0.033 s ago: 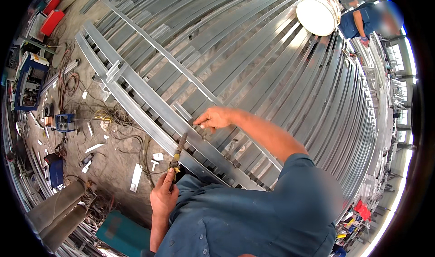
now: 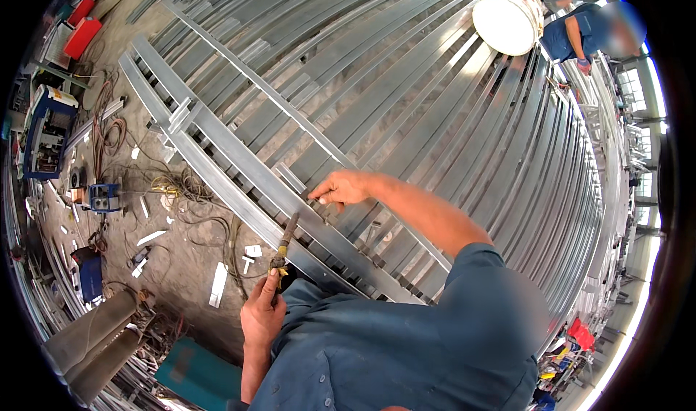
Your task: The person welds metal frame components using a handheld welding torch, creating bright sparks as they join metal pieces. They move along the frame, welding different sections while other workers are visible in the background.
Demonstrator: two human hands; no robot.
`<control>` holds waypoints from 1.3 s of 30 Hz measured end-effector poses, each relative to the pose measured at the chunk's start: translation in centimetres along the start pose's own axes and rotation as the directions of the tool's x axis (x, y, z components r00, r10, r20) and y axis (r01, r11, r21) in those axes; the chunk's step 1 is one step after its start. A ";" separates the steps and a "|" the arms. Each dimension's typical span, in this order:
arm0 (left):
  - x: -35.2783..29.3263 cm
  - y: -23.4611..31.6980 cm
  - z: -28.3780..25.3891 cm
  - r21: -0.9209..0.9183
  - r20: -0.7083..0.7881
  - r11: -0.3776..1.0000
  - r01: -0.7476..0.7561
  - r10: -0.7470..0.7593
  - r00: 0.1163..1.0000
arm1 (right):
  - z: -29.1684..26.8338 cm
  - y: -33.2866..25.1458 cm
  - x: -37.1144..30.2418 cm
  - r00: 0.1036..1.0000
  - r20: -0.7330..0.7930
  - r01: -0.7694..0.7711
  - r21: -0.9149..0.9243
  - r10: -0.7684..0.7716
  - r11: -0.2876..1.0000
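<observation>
My left hand (image 2: pixel 262 315) is closed around a welding torch (image 2: pixel 288 235) with a worn brown nozzle and yellow wrapping. The torch points up and away, its tip over the near metal rails. My right hand (image 2: pixel 342 189) reaches across above the metal frame (image 2: pixel 246 146). Its thumb and index finger come together in a pinch; whatever is between them is too small to make out. Close beside those fingertips lies a short metal piece (image 2: pixel 291 177) among the bars. The frame has two long rails along its near left side and many parallel bars running away from me.
A white bucket (image 2: pixel 506 21) stands at the far right, where another person (image 2: pixel 573 34) works. Cables (image 2: pixel 192 186) and offcuts litter the floor at left, near blue machines (image 2: pixel 49 132) and red boxes (image 2: pixel 83 37). Grey cylinders (image 2: pixel 90 331) and a teal box (image 2: pixel 197 375) are at lower left.
</observation>
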State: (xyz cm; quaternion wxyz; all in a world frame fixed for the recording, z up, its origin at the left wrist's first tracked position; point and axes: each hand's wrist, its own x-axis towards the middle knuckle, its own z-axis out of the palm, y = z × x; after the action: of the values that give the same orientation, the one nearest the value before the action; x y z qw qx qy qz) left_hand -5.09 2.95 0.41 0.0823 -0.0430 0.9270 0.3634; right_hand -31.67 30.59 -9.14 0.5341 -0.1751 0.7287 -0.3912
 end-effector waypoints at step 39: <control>1.2 0.4 -0.1 -0.135 0.098 0.984 0.113 -0.100 0.990 | -0.4 -1.1 0.5 0.996 0.045 -0.081 -0.008 0.081 0.997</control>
State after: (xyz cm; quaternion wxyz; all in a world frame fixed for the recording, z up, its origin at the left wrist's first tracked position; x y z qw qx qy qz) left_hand -6.33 3.15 0.57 0.1403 -0.0817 0.8909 0.4242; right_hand -32.42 29.69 -8.56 0.5655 -0.1559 0.7240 -0.3629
